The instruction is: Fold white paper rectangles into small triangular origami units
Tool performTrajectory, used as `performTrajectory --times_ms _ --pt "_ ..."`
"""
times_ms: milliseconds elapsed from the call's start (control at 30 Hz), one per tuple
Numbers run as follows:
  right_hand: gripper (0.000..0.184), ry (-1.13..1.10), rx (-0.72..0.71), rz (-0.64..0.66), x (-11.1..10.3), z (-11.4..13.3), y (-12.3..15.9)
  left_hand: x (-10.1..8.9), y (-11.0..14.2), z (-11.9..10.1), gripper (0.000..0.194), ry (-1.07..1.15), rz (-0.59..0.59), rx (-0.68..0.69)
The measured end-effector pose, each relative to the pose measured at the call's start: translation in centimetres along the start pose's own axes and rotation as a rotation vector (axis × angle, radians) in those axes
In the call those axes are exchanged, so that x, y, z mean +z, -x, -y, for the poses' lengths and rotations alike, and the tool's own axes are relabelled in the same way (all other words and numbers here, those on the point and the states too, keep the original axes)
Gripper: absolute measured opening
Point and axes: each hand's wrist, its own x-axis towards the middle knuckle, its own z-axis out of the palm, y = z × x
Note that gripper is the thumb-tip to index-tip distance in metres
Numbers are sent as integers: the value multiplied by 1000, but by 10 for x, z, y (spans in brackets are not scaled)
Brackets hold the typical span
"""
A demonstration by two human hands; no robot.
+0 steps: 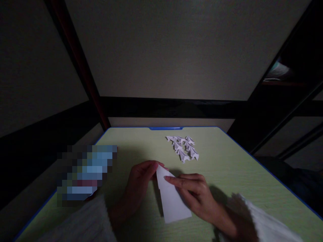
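A white sheet of paper point(173, 200), folded into a long strip, lies on the pale green table point(234, 168) in front of me. My left hand point(137, 188) pinches the paper's far corner with its fingertips. My right hand point(194, 193) lies on the paper, index finger stretched flat across it and pressing it down. Both wrists wear fuzzy white sleeves.
Several small folded white paper pieces point(184, 148) sit in a cluster toward the far edge of the table. A blurred-out object point(85, 173) rests at the left side. The table has a blue rim point(165, 128); dark frame bars and a wall stand behind.
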Motion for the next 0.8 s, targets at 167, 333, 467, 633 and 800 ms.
performTrajectory --times_ms 167,333,467,633,800 --pt "33 -28 20 22 1 2 0 0 -1 1 18 -75 -100 29" --pt "32 -303 288 26 4 10 -2 0 0 4 19 -272 -131 125" --pt "25 -601 500 84 5 16 -8 3 6 6 20 -418 -38 209" --pt "40 -606 559 185 14 10 -13 4 10 4 23 -531 8 262" --pt "44 -697 668 192 15 3 -12 2 5 4 21 -335 3 129"
